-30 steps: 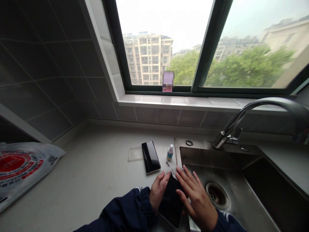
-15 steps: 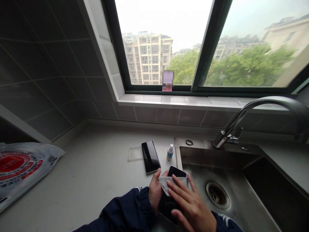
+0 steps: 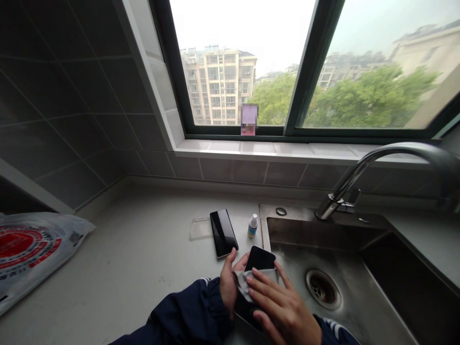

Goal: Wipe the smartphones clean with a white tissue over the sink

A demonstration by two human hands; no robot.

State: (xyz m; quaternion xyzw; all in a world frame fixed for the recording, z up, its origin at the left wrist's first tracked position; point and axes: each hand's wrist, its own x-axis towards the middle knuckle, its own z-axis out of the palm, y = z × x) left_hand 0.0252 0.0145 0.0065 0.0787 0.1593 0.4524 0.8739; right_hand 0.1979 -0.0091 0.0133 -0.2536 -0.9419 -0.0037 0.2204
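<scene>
A black smartphone (image 3: 260, 258) is held tilted over the left rim of the stainless steel sink (image 3: 316, 235), near the front edge of the desk (image 3: 125, 249). It is gripped along its left side by the left hand (image 3: 230, 282), with the fingers curled up around that edge. A grey cleaning cloth (image 3: 247, 282) is pressed against the phone's face by the right hand (image 3: 282, 306), which is partly open, its fingers spread across the cloth. The upper end of the screen is left uncovered. Dark blue sleeves (image 3: 190, 311) are seen on both forearms.

A second black smartphone (image 3: 223, 233) lies screen up on the desk, just left of the held phone. A clear phone case (image 3: 200, 229) lies just beside it on the left. A small white-capped bottle (image 3: 253, 225) stands upright to its right, near the sink's back left corner. A plastic bag with red print (image 3: 32, 254) lies at the desk's left edge. A chrome faucet (image 3: 354, 175) rises behind the sink, and the sink's drain (image 3: 322, 288) is seen to the right of the right hand.
</scene>
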